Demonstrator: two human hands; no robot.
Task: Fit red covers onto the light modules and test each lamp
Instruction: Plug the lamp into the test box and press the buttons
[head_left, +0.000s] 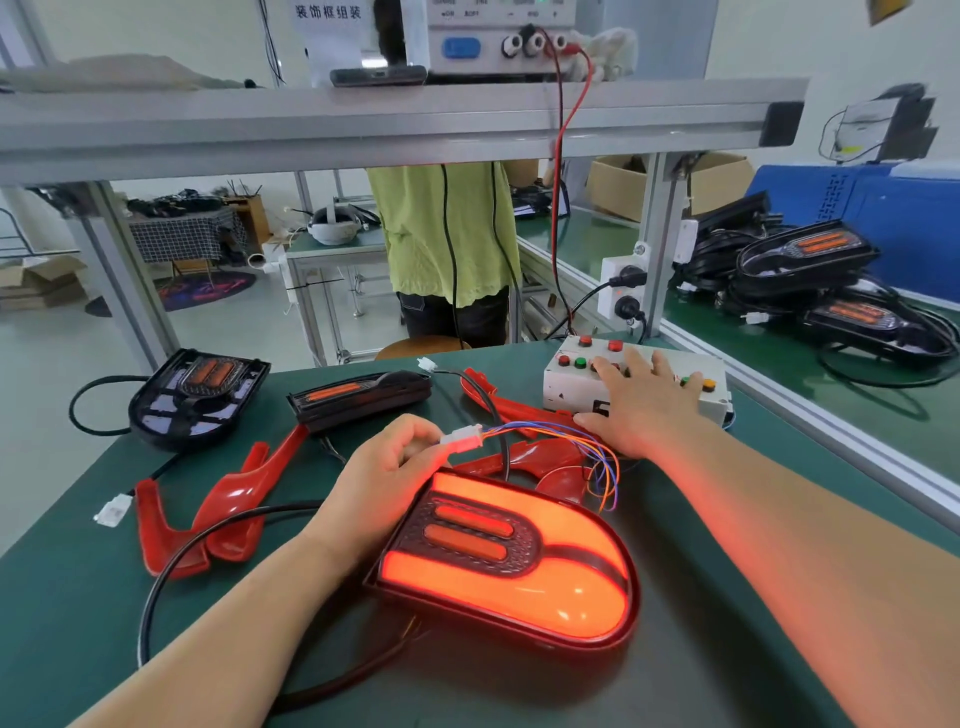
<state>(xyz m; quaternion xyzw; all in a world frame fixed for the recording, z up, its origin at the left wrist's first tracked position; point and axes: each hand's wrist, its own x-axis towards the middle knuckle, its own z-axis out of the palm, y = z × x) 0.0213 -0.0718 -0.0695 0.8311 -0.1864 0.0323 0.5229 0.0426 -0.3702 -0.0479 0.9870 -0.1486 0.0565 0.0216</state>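
Covered lamp (511, 564) is lying at the near centre of the green surface (675, 649), glowing bright orange-red through its red cover, rounded end pointing right. Left hand (382, 486) is resting at the lamp's far left corner, its grip pinching the white connector (462, 435), from which coloured wires (597, 457) are looping off to the right. Right hand (641, 402) is lying with released grip, fingers spread flat over the white test box (634, 379), covering part of its row of red, green and yellow buttons. Loose red covers (208, 514) are sitting left of the lamp, more of them (514, 408) between the hands. Two uncovered modules (197, 397) (358, 397) are lying unlit at the far left of the surface. Further black lamps (810, 254) are piled on the neighbouring bench to the right
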